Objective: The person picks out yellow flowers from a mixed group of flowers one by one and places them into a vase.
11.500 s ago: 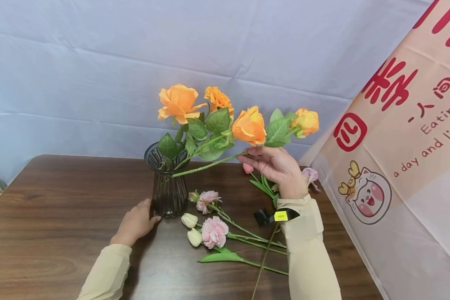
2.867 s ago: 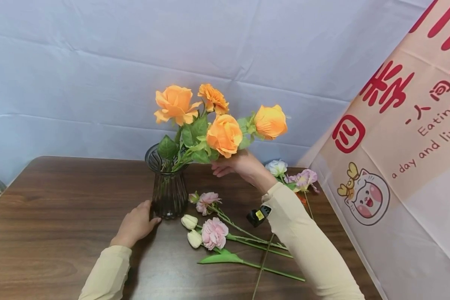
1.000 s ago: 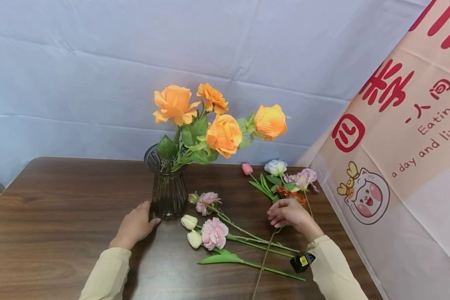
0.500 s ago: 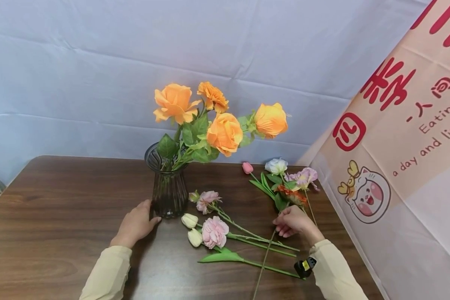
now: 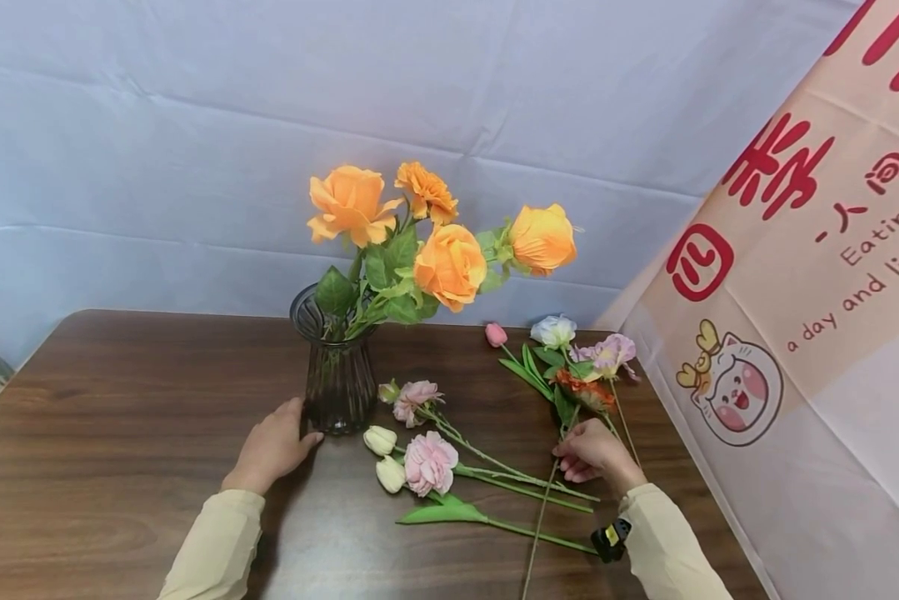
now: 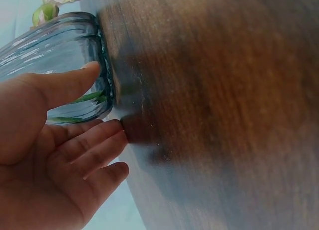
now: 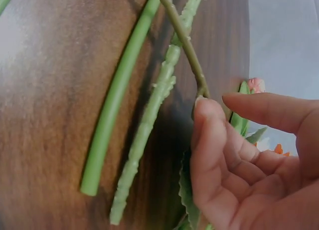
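A dark ribbed glass vase (image 5: 339, 387) stands upright, holding several orange flowers (image 5: 449, 267) with green leaves. My left hand (image 5: 272, 446) rests at the vase's lower left side, fingers loosely straight; in the left wrist view the thumb (image 6: 75, 85) lies in front of the glass. Out to the right, my right hand (image 5: 595, 454) pinches a thin brownish stem (image 5: 542, 517) that slants toward the front edge. In the right wrist view that stem (image 7: 184, 40) meets the index fingertip, with a leaf (image 7: 187, 190) below. Which bloom it carries is unclear; an orange-red flower (image 5: 584, 389) lies just beyond.
Pink flowers (image 5: 430, 462) and cream tulips (image 5: 391, 475) lie on the brown table (image 5: 134, 417), their green stems pointing right. Behind the right hand lie a pink tulip (image 5: 496, 335), a pale blue flower (image 5: 554, 331) and a purple flower (image 5: 606, 354). A pale cloth backdrop (image 5: 194, 167) rises behind.
An orange rose held earlier now stands in the vase. My right hand has moved to the loose flowers at right and shifted the thin stem slightly rightward. My left hand stays put.
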`<state>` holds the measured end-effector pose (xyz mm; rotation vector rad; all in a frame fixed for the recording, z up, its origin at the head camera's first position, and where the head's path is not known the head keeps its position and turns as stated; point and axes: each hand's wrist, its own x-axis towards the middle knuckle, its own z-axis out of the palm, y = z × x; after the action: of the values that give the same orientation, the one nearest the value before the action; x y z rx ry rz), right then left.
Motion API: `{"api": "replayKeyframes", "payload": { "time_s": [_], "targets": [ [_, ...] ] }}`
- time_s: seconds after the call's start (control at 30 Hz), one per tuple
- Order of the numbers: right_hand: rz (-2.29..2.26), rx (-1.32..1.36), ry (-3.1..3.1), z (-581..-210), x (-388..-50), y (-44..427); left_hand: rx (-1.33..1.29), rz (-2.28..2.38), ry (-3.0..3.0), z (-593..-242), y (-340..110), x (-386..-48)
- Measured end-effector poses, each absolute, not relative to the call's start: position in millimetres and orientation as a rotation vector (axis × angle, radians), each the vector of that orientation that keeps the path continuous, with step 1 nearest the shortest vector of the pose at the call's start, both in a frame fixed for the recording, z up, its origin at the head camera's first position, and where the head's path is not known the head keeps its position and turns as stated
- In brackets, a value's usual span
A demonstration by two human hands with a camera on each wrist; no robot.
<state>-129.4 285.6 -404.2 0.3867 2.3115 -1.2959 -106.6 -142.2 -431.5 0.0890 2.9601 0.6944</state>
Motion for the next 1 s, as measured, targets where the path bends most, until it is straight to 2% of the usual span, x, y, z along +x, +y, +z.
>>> {"api": "replayKeyframes", "payload": {
  "time_s": [0.5,1.0],
  "targets": [
    [-1.3,0.498,2.305,-411.9,-128.7,285.4,0.091,0.715,2.962,-431.2,-141.2,-105.9],
    [-1.377,0.45,2.24,-411.1,-127.2,286.9,0.089,0.709,2.965,-431.5,-141.6,-105.1]
  ]
}}
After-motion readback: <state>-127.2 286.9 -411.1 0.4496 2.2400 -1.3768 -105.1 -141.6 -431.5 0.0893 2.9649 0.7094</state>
